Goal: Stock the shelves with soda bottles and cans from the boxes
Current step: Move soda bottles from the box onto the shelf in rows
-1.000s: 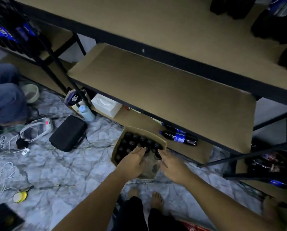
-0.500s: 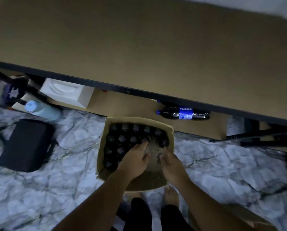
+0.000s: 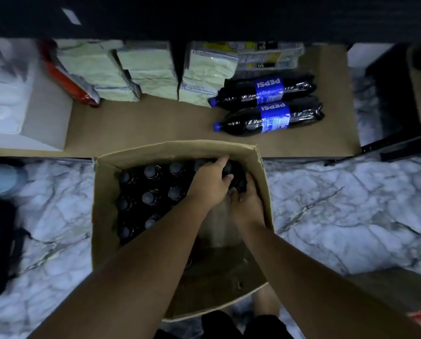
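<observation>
Both hands deep in the open brown cardboard box [image 3: 106, 216] on the marble floor [image 3: 331, 206]: left hand [image 3: 210, 185] fingers clamped over one dark capped soda bottle [image 3: 227, 168], right hand [image 3: 248, 207] curled round the neighbouring bottle [image 3: 241, 185].

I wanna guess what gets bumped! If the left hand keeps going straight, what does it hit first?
Probably the dark bottles in the far right corner; the left hand seems to grip one. Behind them is the cardboard box wall.

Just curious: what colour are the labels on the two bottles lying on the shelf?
Blue labels, white lettering; head view.
</observation>
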`<state>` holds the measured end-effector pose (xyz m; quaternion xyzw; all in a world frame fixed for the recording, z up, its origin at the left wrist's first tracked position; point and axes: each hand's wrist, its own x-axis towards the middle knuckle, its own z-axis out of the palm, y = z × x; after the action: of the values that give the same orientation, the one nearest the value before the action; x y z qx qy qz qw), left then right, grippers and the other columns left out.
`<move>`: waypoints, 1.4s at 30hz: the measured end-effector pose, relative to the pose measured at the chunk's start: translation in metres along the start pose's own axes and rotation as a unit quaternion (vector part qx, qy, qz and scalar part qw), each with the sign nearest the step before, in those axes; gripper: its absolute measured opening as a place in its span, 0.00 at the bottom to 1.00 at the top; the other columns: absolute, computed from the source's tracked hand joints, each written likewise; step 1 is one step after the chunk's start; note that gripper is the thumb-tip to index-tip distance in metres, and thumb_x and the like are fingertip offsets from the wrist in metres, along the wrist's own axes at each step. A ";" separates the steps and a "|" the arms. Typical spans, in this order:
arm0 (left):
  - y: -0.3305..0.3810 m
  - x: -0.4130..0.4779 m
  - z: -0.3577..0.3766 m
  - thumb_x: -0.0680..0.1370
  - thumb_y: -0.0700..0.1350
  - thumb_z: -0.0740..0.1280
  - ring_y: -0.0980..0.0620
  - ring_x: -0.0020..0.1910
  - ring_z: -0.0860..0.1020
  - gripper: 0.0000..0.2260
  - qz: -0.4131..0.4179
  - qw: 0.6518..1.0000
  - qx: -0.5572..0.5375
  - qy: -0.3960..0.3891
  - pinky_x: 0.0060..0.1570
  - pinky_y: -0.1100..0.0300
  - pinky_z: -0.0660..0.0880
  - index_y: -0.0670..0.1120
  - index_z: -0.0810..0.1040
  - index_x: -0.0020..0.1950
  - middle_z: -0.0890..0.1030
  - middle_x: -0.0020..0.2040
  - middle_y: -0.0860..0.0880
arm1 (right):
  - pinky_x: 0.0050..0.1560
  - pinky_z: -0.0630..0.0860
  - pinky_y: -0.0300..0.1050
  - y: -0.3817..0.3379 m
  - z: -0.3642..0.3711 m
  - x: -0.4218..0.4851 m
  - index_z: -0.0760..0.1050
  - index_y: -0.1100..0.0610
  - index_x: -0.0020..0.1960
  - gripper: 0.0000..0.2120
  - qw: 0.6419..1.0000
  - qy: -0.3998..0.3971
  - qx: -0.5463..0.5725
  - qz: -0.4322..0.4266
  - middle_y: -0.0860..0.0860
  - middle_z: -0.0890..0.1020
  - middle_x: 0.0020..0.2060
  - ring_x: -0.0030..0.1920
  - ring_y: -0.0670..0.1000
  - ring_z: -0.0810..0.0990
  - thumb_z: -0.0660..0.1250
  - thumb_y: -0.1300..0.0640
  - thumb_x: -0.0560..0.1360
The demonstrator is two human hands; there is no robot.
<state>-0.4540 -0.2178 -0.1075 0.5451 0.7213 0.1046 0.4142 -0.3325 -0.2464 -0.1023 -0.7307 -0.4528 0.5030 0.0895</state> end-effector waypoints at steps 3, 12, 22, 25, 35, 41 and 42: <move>-0.003 0.015 0.010 0.81 0.49 0.69 0.42 0.61 0.78 0.23 0.000 1.000 0.012 0.001 0.59 0.50 0.76 0.52 0.70 0.75 0.81 0.62 0.43 | 0.66 0.70 0.46 0.004 0.004 0.006 0.57 0.49 0.81 0.26 0.999 0.038 -0.009 -0.004 0.52 0.74 0.73 0.71 0.56 0.73 0.58 0.53 0.85; 0.000 -0.027 0.002 0.80 0.44 0.69 0.48 0.51 0.79 0.14 0.008 0.999 -0.027 0.037 0.53 0.56 0.75 0.53 0.75 0.65 0.80 0.53 0.48 | 0.50 0.72 0.45 0.003 -0.019 -0.033 0.70 0.48 0.67 0.14 0.999 0.048 -0.009 -0.016 0.47 0.80 0.53 0.54 0.50 0.78 0.62 0.58 0.82; 0.064 -0.151 -0.072 0.81 0.44 0.70 0.63 0.44 0.76 0.14 0.011 0.989 -0.136 0.055 0.48 0.70 0.71 0.58 0.78 0.64 0.74 0.48 0.56 | 0.53 0.72 0.45 -0.039 -0.104 -0.125 0.73 0.48 0.63 0.17 0.977 0.040 -0.069 -0.196 0.47 0.69 0.57 0.53 0.53 0.73 0.68 0.62 0.78; 0.102 -0.189 -0.107 0.81 0.43 0.70 0.65 0.44 0.75 0.14 0.015 0.985 -0.153 0.072 0.46 0.75 0.67 0.58 0.78 0.63 0.74 0.50 0.57 | 0.55 0.69 0.35 -0.068 -0.147 -0.159 0.74 0.49 0.62 0.16 0.963 0.005 -0.067 -0.263 0.43 0.73 0.57 0.57 0.44 0.73 0.69 0.63 0.78; 0.249 -0.307 -0.239 0.80 0.44 0.70 0.54 0.47 0.78 0.16 0.097 0.972 -0.173 0.127 0.51 0.58 0.75 0.67 0.76 0.58 0.78 0.50 0.53 | 0.61 0.77 0.44 -0.190 -0.291 -0.294 0.76 0.46 0.64 0.13 0.934 -0.056 0.042 -0.351 0.37 0.82 0.55 0.60 0.42 0.80 0.69 0.53 0.80; 0.347 -0.361 -0.315 0.79 0.43 0.72 0.59 0.35 0.70 0.14 0.171 0.962 -0.126 0.171 0.40 0.66 0.68 0.62 0.80 0.57 0.72 0.37 0.57 | 0.57 0.80 0.50 -0.254 -0.369 -0.357 0.79 0.46 0.60 0.10 0.904 -0.029 0.078 -0.419 0.40 0.84 0.52 0.56 0.45 0.82 0.70 0.55 0.80; 0.362 -0.368 -0.326 0.79 0.43 0.72 0.59 0.34 0.69 0.13 0.180 0.960 -0.122 0.175 0.39 0.66 0.68 0.61 0.80 0.56 0.71 0.35 0.57 | 0.57 0.79 0.48 -0.263 -0.382 -0.367 0.79 0.45 0.59 0.10 0.899 -0.022 0.082 -0.429 0.40 0.84 0.51 0.55 0.45 0.82 0.70 0.56 0.80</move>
<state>-0.4098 -0.3023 0.4958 0.5847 0.6540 0.3586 0.3192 -0.2019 -0.2472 0.4746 -0.4445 -0.6816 0.4669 0.3462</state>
